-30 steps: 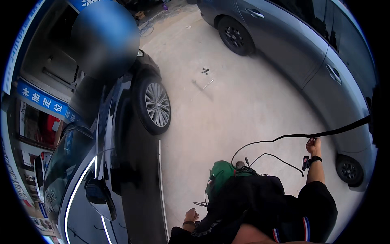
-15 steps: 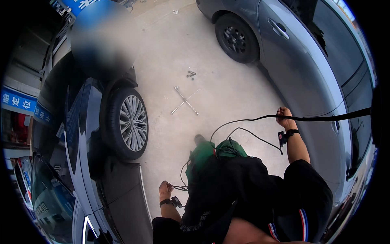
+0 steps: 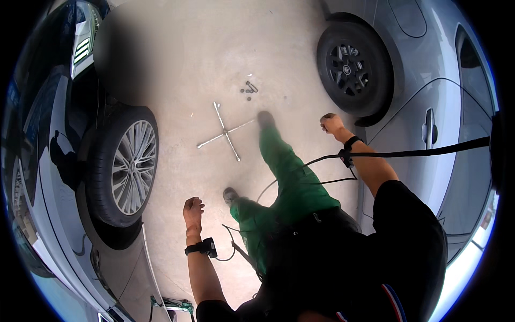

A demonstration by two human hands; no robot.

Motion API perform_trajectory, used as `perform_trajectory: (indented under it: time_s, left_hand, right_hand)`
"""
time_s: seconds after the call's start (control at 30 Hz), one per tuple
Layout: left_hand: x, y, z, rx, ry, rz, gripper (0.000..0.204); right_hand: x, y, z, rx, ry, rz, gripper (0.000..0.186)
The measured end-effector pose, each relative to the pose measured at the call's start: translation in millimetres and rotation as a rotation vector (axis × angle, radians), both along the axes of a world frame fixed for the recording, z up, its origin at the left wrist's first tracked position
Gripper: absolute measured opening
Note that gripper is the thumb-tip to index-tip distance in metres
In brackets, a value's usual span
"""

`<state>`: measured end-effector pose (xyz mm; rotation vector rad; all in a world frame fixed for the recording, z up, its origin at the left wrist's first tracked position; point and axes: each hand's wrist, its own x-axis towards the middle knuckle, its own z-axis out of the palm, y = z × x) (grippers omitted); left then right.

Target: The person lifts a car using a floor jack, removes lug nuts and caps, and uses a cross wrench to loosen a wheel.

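Observation:
My left hand (image 3: 193,210) hangs low beside the left car's front tire (image 3: 122,163), fingers loosely bent and apart, with nothing visible in it. My right hand (image 3: 330,122) is near the right car's wheel (image 3: 347,68), fingers curled; whatever it holds, if anything, is hidden. A silver cross wrench (image 3: 225,131) lies on the concrete ahead of my feet, with several small dark metal parts (image 3: 249,90) beyond it. Both wrists wear strapped devices (image 3: 207,247), and black cables cross my green trousers (image 3: 289,177).
A dark car (image 3: 53,177) stands along my left and a grey car (image 3: 418,155) along my right, both close. A green metal item, seemingly a jack (image 3: 182,306), sits at the lower left by the dark car. A blurred patch covers the upper left.
The view has tilted down and advanced between the cars. My legs and feet now show more, the cross wrench is nearer, and both forearms appear farther forward in view.

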<state>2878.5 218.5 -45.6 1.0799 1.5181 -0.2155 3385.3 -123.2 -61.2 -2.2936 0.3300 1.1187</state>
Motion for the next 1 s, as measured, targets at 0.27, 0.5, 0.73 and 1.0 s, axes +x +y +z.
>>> perform_trajectory:
  time_s: [0.27, 0.5, 0.73, 1.0]
  left_hand:
    - [103.2, -99.0, -246.1, -0.249, 0.179, 0.135, 0.037]
    - [154.1, -108.9, -470.4, 0.159, 0.532, -0.308, 0.057]
    - [175.8, -100.6, -552.3, 0.228, 0.501, -0.424, 0.03]
    - [157.6, -118.8, -543.7, 0.183, 0.317, -0.069, 0.034]
  right_hand:
    - [80.6, 138.1, -245.6, -0.138, -0.106, 0.817, 0.032]
    - [82.0, 214.7, -440.7, -0.251, -0.158, 1.003, 0.049]
    - [78.8, 223.5, -530.9, -0.25, -0.312, 1.045, 0.057]
    - [78.4, 231.9, -514.2, -0.234, -0.372, 1.007, 0.045]
